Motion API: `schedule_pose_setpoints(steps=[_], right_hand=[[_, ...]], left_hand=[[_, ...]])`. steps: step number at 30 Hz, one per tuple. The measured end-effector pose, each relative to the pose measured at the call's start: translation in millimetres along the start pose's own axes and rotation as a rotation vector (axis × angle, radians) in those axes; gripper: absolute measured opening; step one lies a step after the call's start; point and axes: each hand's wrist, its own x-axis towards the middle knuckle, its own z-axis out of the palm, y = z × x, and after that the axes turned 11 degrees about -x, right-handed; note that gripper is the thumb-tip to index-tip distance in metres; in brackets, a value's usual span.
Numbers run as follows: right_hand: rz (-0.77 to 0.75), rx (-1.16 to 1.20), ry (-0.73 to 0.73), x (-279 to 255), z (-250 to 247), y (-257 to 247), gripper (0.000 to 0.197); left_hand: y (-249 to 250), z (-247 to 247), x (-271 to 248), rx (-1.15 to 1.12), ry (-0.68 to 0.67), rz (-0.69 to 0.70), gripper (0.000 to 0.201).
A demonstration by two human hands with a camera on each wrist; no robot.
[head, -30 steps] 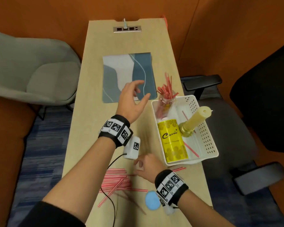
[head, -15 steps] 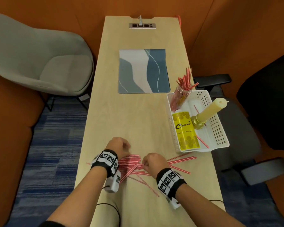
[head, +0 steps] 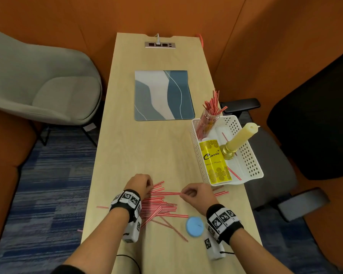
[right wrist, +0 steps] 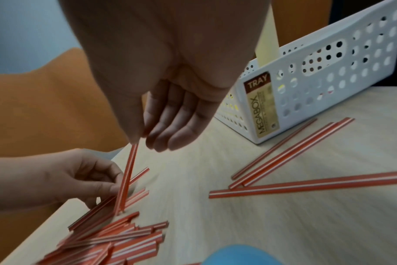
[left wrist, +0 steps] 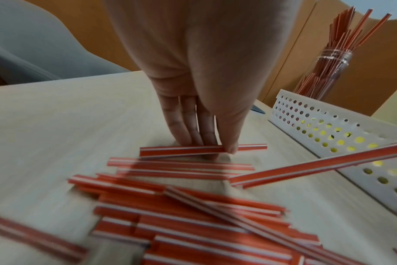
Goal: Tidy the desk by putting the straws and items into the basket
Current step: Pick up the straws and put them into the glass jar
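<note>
Your right hand (head: 199, 195) and left hand (head: 140, 183) each pinch an end of one straw (head: 165, 193) over the loose straws (head: 158, 208) near the desk (head: 147, 151) edge. Beyond them, the basket (head: 250, 155) sits at the desk's right edge.

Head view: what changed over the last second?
The left hand came back from over the placemat down to the loose straws. The right hand stayed at the pile; both now pinch one straw, one end each, lifted off the desk at the right hand's end. The basket, its jar of straws, yellow box and candle kept their places, as did the blue lid.
</note>
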Motion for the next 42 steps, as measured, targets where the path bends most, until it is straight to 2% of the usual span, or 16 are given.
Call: schedule_pose_setpoints(steps=[3, 6, 8, 11, 13, 16, 19, 22, 24, 26, 28, 31, 33, 35, 37, 42], right_hand=[[0.008, 0.118, 0.071, -3, -8, -1, 0.01], [0.012, 0.224, 0.089, -2, -15, -5, 0.01], [0.027, 0.285, 0.081, -1, -18, -7, 0.013], [0.03, 0.339, 0.062, 0, -24, -12, 0.014], [-0.008, 0.344, 0.1, 0, -37, -20, 0.012], [-0.125, 0.295, 0.277, 8, -84, -41, 0.009], [-0.259, 0.189, 0.579, 26, -158, -70, 0.01], [-0.352, 0.22, 0.843, 50, -227, -93, 0.008], [-0.377, 0.225, 0.945, 67, -259, -99, 0.007], [-0.384, 0.18, 0.988, 86, -276, -99, 0.008], [-0.363, 0.128, 0.939, 105, -278, -93, 0.009], [-0.26, 0.08, 0.69, 128, -265, -76, 0.019], [-0.205, 0.09, 0.647, 131, -256, -64, 0.023], [-0.165, 0.145, 0.711, 121, -249, -57, 0.015], [-0.151, 0.168, 0.703, 103, -236, -53, 0.005], [-0.136, 0.236, 0.442, 67, -179, -29, 0.009]], left_hand=[[8, -4, 0, -0.078, 0.061, 0.045, 0.009], [21, -11, 7, -0.136, 0.121, 0.091, 0.028], [30, -15, 12, -0.14, 0.123, 0.107, 0.037], [37, -18, 16, -0.132, 0.09, 0.089, 0.039], [44, -22, 17, -0.125, 0.064, 0.096, 0.042], [69, -36, 20, -0.205, 0.155, 0.18, 0.033], [109, -63, 28, -0.38, 0.295, 0.309, 0.028], [157, -95, 34, -0.55, 0.454, 0.431, 0.02], [189, -114, 35, -0.634, 0.522, 0.506, 0.017], [216, -133, 37, -0.678, 0.549, 0.6, 0.017], [239, -148, 41, -0.669, 0.569, 0.702, 0.016], [266, -162, 49, -0.643, 0.589, 0.793, 0.015], [281, -166, 57, -0.61, 0.58, 0.82, 0.015], [292, -164, 67, -0.551, 0.561, 0.824, 0.016], [298, -160, 75, -0.498, 0.543, 0.816, 0.022], [309, -138, 96, -0.341, 0.421, 0.799, 0.039]])
